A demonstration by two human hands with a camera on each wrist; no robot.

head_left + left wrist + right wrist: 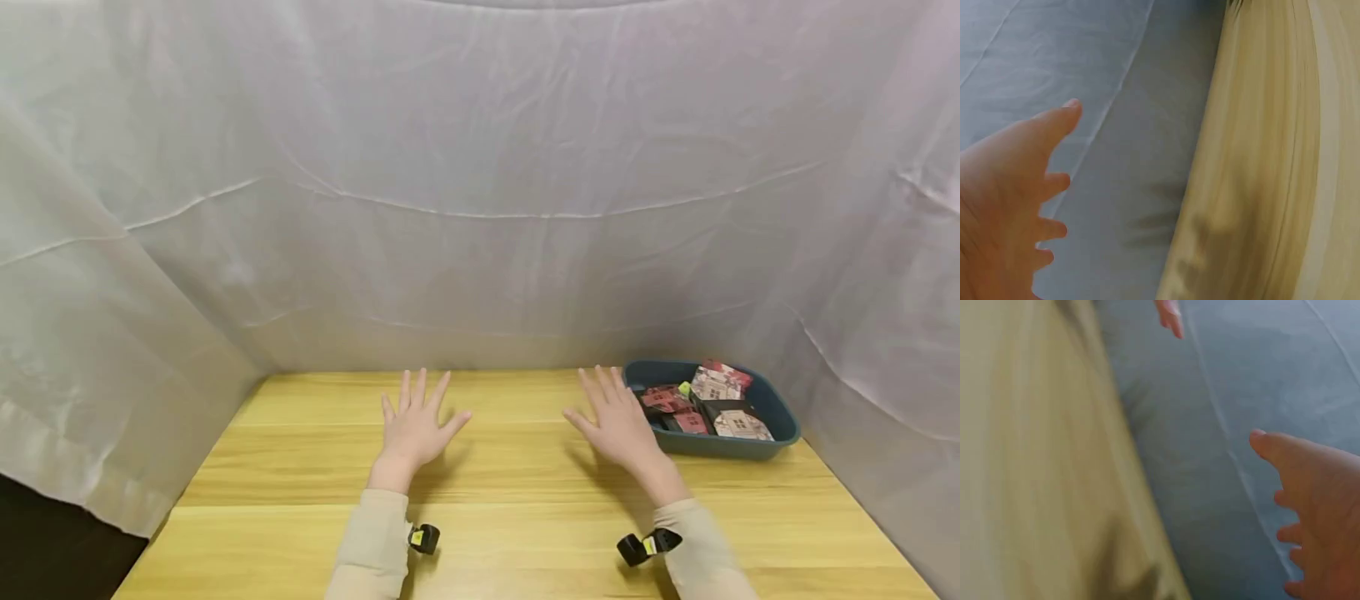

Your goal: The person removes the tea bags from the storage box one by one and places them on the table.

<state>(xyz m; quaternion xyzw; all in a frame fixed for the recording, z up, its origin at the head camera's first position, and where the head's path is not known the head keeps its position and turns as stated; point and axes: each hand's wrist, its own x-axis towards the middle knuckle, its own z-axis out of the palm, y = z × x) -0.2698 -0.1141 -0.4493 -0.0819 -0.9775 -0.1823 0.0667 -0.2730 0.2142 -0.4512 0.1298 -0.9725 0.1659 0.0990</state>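
My left hand (pixel 415 429) is held out over the wooden table (pixel 300 467), palm down, its fingers straight and spread. It holds nothing. My right hand (pixel 619 423) mirrors it farther right, with spread fingers and nothing in its grasp. Its fingertips overlap the left rim of a blue plastic basin (pixel 720 447) in the head view. Inside the basin lie several flat pieces with red and white house prints, among them a pale one (pixel 741 425) and a red one (pixel 691 422). Both wrist views show a hand in the air, casting a shadow on the table.
A pale grey cloth (pixel 480 275) hangs behind the table's far edge and along both sides. A black wrist camera (pixel 424 539) is strapped to the left sleeve and another (pixel 637 548) to the right. The basin stands at the back right corner.
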